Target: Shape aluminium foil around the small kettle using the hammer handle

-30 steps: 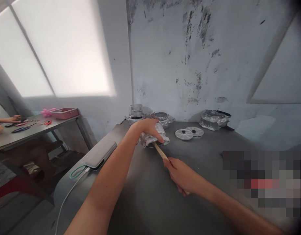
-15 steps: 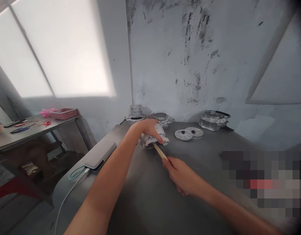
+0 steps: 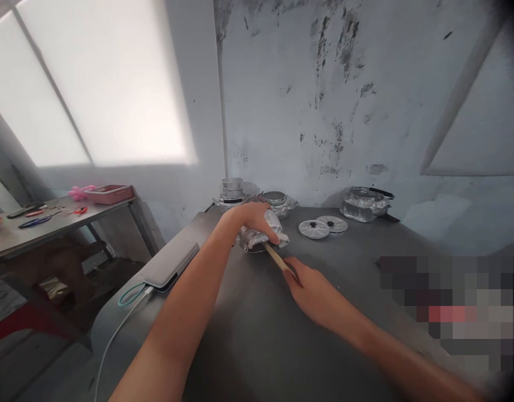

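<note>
My left hand (image 3: pixel 257 218) reaches over a pan-like thing in crinkled silvery wrapping (image 3: pixel 263 237). The fingers curve over its top, with the thumb on the near side; the far fingertips are partly hidden. My right hand (image 3: pixel 309 287) is closed round a pale wooden handle (image 3: pixel 275 257), whose far end meets the dark near edge of the wrapped thing. Whether the handle is fixed there or only pushed in, I cannot tell.
Two round lids (image 3: pixel 314 229) with black knobs overlap on the grey table (image 3: pixel 248 340). A wrapped pot (image 3: pixel 363 205) stands right, and metal steamer parts (image 3: pixel 232 190) at the back. A cabled power bank (image 3: pixel 173 265) lies left. A pink basket (image 3: pixel 110 194) sits on another table.
My right hand has shifted slightly right along the wooden handle, so more of the handle shows. My left hand stays in place on the wrapped thing.
</note>
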Demonstrator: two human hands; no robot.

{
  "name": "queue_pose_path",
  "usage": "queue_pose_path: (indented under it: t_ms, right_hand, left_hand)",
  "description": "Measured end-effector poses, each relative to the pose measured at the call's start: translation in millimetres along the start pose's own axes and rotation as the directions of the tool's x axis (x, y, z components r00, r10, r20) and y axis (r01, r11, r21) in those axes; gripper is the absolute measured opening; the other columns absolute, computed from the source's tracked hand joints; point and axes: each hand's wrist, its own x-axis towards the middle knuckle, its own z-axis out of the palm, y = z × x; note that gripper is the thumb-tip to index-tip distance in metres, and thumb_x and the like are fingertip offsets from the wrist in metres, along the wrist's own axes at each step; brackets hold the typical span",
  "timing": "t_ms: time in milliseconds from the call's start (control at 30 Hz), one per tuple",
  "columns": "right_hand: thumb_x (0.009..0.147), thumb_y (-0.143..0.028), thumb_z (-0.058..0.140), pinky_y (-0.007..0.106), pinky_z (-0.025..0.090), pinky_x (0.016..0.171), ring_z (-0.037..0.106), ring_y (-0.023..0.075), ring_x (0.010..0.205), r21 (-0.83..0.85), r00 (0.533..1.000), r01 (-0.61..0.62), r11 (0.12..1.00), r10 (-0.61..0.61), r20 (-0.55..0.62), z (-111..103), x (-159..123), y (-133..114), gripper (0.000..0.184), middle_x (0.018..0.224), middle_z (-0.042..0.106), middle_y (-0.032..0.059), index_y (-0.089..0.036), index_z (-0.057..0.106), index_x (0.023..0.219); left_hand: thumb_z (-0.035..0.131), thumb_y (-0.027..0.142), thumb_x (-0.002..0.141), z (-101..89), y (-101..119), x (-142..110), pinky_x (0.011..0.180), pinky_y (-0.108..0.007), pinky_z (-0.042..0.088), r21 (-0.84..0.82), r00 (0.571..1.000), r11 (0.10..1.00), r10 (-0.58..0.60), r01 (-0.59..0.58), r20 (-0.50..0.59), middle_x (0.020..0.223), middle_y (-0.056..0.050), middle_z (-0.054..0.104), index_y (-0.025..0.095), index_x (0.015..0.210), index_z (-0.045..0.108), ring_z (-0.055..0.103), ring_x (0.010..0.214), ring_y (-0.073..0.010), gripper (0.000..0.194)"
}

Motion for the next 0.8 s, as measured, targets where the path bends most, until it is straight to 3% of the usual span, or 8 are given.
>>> queue_pose_path:
  t_ms: [100, 167, 300, 400, 567, 800]
  right_hand:
    - [0.096, -0.036, 0.029, 0.024, 0.040, 0.055, 0.060, 0.0140, 0.056, -0.065, 0.984, 0.143, 0.988, -0.149, -0.097, 0.9, -5.2, -7.2, 0.043, 0.077, 0.066, 0.0023, -0.031, 0.041, 0.137]
    - [0.096, -0.032, 0.028, 0.026, 0.041, 0.059, 0.062, 0.0160, 0.058, -0.106, 0.977, 0.170, 0.980, -0.182, -0.113, 2.2, -7.0, -8.2, 0.048, 0.076, 0.067, 0.0023, -0.034, 0.032, 0.143]
    - [0.095, -0.028, 0.030, 0.028, 0.042, 0.070, 0.067, 0.0203, 0.076, -0.145, 0.979, 0.179, 0.973, -0.190, -0.069, 3.9, -7.6, -4.3, 0.048, 0.086, 0.070, 0.0055, -0.032, 0.037, 0.142]
    - [0.094, -0.029, 0.031, 0.026, 0.043, 0.066, 0.067, 0.0189, 0.070, -0.140, 0.978, 0.190, 0.972, -0.201, -0.065, 3.8, -7.5, -2.8, 0.050, 0.085, 0.071, 0.0043, -0.034, 0.034, 0.144]
    - [0.096, -0.031, 0.026, 0.024, 0.039, 0.054, 0.059, 0.0160, 0.049, -0.166, 0.978, 0.165, 0.972, -0.183, -0.102, 3.8, -8.8, -6.4, 0.052, 0.063, 0.065, -0.0014, -0.036, 0.023, 0.148]
    - [0.095, -0.028, 0.031, 0.028, 0.043, 0.074, 0.067, 0.0200, 0.078, -0.151, 0.973, 0.216, 0.965, -0.225, -0.046, 2.4, -12.6, -7.9, 0.051, 0.089, 0.071, 0.0049, -0.035, 0.031, 0.145]
  left_hand:
    - [0.066, 0.073, 0.053, -1.1, -0.8, -1.1, 0.090, -0.043, 0.046, -0.003, 1.000, 1.000, 0.007, -0.007, 0.015, 0.150, -0.008, 0.028, 0.027, 0.147, 0.021, 0.040, 0.126, -0.0373, 0.114]
    - [0.065, 0.074, 0.054, -1.1, -2.0, -0.3, 0.091, -0.043, 0.046, -0.001, 1.000, 1.000, 0.014, -0.014, 0.019, 0.151, -0.007, 0.027, 0.028, 0.148, 0.019, 0.038, 0.127, -0.0375, 0.114]
    - [0.063, 0.080, 0.050, 0.7, -6.2, 4.7, 0.098, -0.044, 0.040, 0.005, 1.000, 1.000, 0.020, -0.020, 0.023, 0.153, -0.006, 0.020, 0.029, 0.148, 0.016, 0.036, 0.129, -0.0378, 0.120]
    - [0.063, 0.081, 0.049, 1.5, -7.1, 6.0, 0.098, -0.045, 0.040, 0.009, 0.999, 1.000, 0.022, -0.023, 0.028, 0.154, -0.006, 0.019, 0.028, 0.149, 0.016, 0.035, 0.130, -0.0381, 0.122]
    - [0.065, 0.079, 0.049, -0.1, -1.7, 0.6, 0.096, -0.043, 0.042, 0.009, 1.000, 1.000, 0.012, -0.012, 0.010, 0.152, -0.006, 0.025, 0.028, 0.148, 0.017, 0.037, 0.129, -0.0367, 0.121]
    - [0.065, 0.079, 0.048, 1.7, -4.5, 3.6, 0.099, -0.043, 0.038, -0.001, 1.000, 1.000, 0.009, -0.009, -0.007, 0.152, -0.008, 0.024, 0.029, 0.147, 0.020, 0.038, 0.128, -0.0364, 0.121]
